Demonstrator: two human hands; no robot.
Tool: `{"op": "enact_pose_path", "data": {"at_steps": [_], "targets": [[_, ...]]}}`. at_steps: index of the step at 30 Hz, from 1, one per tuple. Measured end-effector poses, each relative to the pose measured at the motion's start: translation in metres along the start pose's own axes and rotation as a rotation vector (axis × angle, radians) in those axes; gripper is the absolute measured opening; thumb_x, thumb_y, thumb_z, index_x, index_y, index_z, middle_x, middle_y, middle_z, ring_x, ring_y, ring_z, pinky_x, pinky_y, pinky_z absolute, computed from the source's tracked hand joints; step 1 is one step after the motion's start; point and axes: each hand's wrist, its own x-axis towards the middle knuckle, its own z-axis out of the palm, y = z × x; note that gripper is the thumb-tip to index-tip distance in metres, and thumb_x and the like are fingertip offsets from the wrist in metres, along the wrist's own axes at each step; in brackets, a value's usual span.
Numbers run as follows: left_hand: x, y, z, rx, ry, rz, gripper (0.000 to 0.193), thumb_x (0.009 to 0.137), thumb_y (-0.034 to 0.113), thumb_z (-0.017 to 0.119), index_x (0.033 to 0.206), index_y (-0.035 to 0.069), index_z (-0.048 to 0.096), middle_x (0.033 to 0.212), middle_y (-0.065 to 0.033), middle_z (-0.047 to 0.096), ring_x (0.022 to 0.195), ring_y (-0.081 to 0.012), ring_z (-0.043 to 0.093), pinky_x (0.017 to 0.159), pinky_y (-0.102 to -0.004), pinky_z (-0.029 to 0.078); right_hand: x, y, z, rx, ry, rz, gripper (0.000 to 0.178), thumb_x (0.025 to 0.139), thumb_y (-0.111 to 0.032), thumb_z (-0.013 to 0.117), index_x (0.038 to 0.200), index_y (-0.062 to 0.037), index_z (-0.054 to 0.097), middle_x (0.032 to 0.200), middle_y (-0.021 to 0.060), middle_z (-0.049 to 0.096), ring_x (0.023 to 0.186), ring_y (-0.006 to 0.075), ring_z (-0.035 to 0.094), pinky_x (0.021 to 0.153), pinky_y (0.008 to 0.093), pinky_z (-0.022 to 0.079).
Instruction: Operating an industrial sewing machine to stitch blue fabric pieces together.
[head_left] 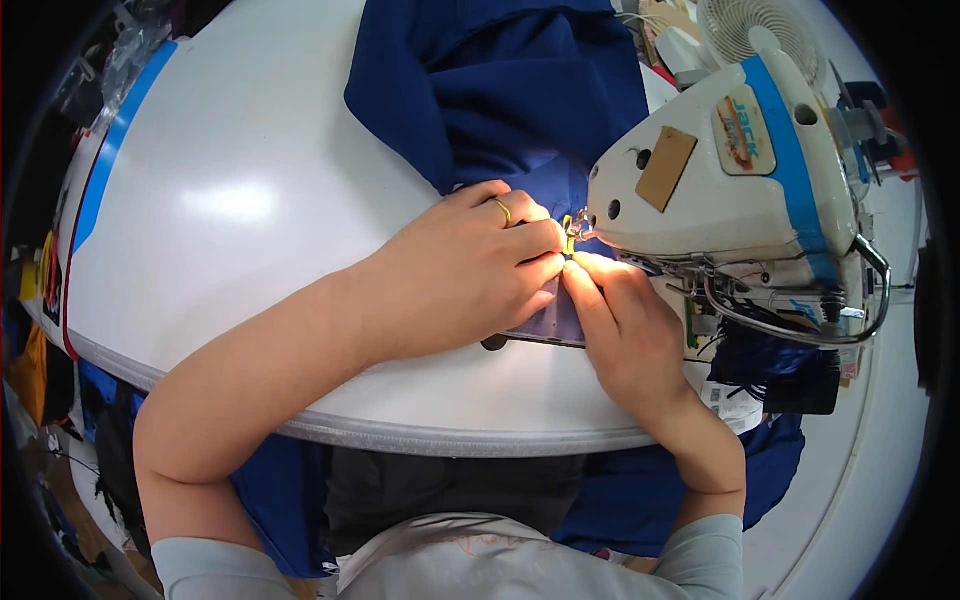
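Note:
Dark blue fabric (500, 100) spreads from the far side of the table toward the foot of a white and blue sewing machine (720, 190). My left hand (490, 250), with a ring on one finger, lies over the fabric's near end, its fingers bent and closed on it beside the foot. The fingertips of my right hand (630, 330) are pinched together just in front of the foot, touching the left fingertips. A small yellow piece (570, 240) shows at the lit presser foot (581, 226). The fabric edge between my fingertips is mostly hidden.
The white table (230, 260) has a curved near edge. A metal rod (880, 290) curves out from the machine's right side. Behind the machine is a white fan (765, 30). More dark blue cloth (690, 490) hangs below the table edge at right. Bagged items (135, 50) crowd the far left.

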Motion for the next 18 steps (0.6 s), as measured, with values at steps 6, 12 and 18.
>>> {"op": "enact_pose_path", "data": {"at_steps": [6, 12, 18], "targets": [[0.002, -0.001, -0.003, -0.008, 0.004, 0.026, 0.023, 0.095, 0.021, 0.080, 0.112, 0.006, 0.079, 0.126, -0.0052, 0.072, 0.120, -0.0259, 0.066, 0.107, -0.0443, 0.053, -0.001, 0.008, 0.008, 0.193, 0.108, 0.089, 0.026, 0.094, -0.012, 0.085, 0.118, -0.0060, 0.079, 0.117, 0.0086, 0.078, 0.098, 0.0267, 0.076, 0.082, 0.0383, 0.063], [0.003, -0.001, -0.003, 0.035, 0.055, 0.033, 0.022, 0.097, 0.027, 0.078, 0.106, 0.007, 0.078, 0.115, -0.0022, 0.068, 0.115, -0.0217, 0.066, 0.110, -0.0406, 0.051, -0.005, 0.014, 0.013, 0.368, 0.153, 0.166, 0.026, 0.094, -0.018, 0.088, 0.116, -0.0070, 0.081, 0.115, 0.0084, 0.080, 0.094, 0.0275, 0.077, 0.081, 0.0376, 0.062], [0.004, -0.002, -0.009, -0.061, -0.034, 0.027, 0.029, 0.095, 0.019, 0.080, 0.120, 0.003, 0.077, 0.127, -0.0086, 0.071, 0.119, -0.0311, 0.065, 0.105, -0.0477, 0.054, -0.003, 0.005, 0.004, 0.195, 0.106, 0.123, 0.027, 0.094, -0.018, 0.088, 0.118, -0.0066, 0.081, 0.118, 0.0086, 0.078, 0.099, 0.0272, 0.077, 0.084, 0.0382, 0.061]]}}
